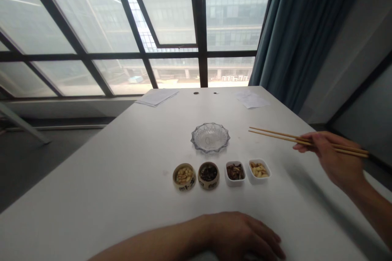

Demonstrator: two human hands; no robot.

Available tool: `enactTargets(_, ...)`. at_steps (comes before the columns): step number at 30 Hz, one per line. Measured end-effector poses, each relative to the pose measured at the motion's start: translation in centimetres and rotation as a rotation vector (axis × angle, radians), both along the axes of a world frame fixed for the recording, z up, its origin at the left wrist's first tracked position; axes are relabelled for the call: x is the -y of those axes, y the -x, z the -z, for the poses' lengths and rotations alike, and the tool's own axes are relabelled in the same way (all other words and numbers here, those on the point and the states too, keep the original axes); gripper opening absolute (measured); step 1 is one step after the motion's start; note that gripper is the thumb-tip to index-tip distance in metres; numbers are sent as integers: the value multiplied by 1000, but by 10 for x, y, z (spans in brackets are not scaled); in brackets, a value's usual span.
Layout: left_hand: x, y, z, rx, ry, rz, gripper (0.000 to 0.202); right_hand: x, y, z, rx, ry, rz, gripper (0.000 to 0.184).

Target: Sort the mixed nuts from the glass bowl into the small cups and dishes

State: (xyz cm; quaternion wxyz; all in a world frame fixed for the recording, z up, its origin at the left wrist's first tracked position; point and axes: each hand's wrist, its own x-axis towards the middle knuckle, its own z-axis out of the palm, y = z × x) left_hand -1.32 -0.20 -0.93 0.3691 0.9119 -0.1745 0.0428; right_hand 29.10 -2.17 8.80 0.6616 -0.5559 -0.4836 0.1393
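Observation:
My right hand holds a pair of wooden chopsticks above the table's right side, their tips slightly apart with nothing between them. In front of me my left hand lies on the table, palm down, fingers stretched to the right. Beyond it is a row of small containers: a round bowl of pale nuts, a round bowl of dark pieces, a white square dish of brown strips and a white square dish of pale nuts. Behind them sits a scalloped clear glass bowl.
Papers lie at the white table's far left, and another sheet at its far right. Two small dark round spots mark the far edge. A window stands behind the table, with a blue curtain on the right.

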Motion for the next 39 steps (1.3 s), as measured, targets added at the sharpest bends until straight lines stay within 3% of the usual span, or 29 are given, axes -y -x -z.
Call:
enactTargets(3, 3, 3, -5, -37, -127, -62, 42, -14, -13, 14, 345, -42, 50, 19)
enactTargets(5, 5, 5, -5, -36, -230, -97, 42, -24, -26, 29, 680, -70, -81, 15)
enactTargets(8, 5, 7, -5, 27, -361, -115, 45, -38, -45, 57, 950, 17, -230, 23)
enactTargets(12, -1, 8, -8, 100, -453, -91, 47, -51, -64, 90, 1098, 140, -286, 32)
enactTargets(17, -4, 6, -11, 123, -503, -97, 49, -61, -68, 108, 1171, 246, -321, 42)
enactTargets(21, -3, 5, -11, 106, -500, -119, 51, -65, -62, 115, 1165, 326, -317, 45)
enactTargets(30, -3, 5, -3, 97, -310, -86, 43, -59, -57, 119, 1081, 348, -185, 52)
enactTargets(33, -2, 6, -6, 88, -295, -126, 40, -45, -41, 109, 944, 221, 11, 52)
enactTargets(36, -3, 7, -18, 70, -300, -223, 37, -10, -6, 94, 784, -4, 152, 39)
enactTargets(39, -5, 9, -28, 59, -314, -299, 38, 33, 41, 80, 831, -230, -25, 34)
